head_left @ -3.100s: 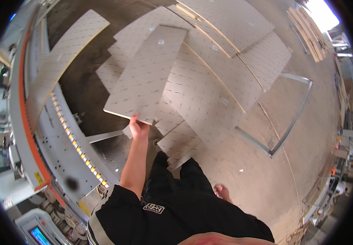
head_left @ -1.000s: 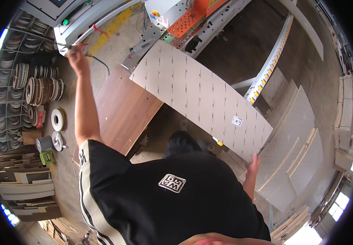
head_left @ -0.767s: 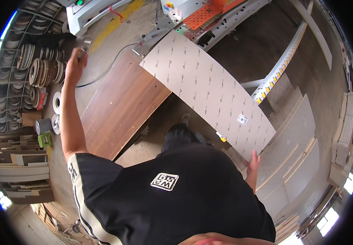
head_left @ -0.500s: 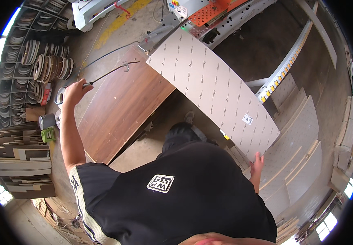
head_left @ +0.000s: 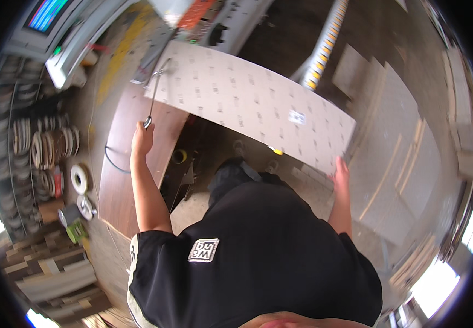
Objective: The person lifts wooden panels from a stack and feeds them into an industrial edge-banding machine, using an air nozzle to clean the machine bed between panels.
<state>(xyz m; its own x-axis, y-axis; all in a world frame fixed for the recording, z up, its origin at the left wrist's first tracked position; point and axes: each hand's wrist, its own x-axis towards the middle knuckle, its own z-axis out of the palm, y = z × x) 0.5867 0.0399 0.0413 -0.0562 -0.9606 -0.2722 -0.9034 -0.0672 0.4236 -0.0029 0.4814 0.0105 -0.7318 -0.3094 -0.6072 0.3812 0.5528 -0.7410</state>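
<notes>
A long pale panel [head_left: 231, 98] with rows of small dark print stretches across in front of me, bearing a white label [head_left: 296, 117]. My right hand [head_left: 342, 174] holds its near right corner, fingers along the end edge. My left hand [head_left: 143, 139] is closed round the handle of a long thin metal rod [head_left: 155, 93] with a small hook-like piece close to its tip. The rod points away from me, its tip over the panel's far left end; whether it touches cannot be made out. Under that end lies a brown wood-grain board [head_left: 132, 158].
A machine with an orange part [head_left: 195, 15] stands beyond the panel, with a roller rail [head_left: 324, 46] to its right. Large grey sheets [head_left: 406, 164] lie at right. Edging rolls [head_left: 47, 147] fill a rack at left. A dark hose [head_left: 116, 164] curves on the brown board.
My view has turned, and the scene is shifted. The rod has swung from over the brown board to the panel's left end. My right hand stays at the panel's corner.
</notes>
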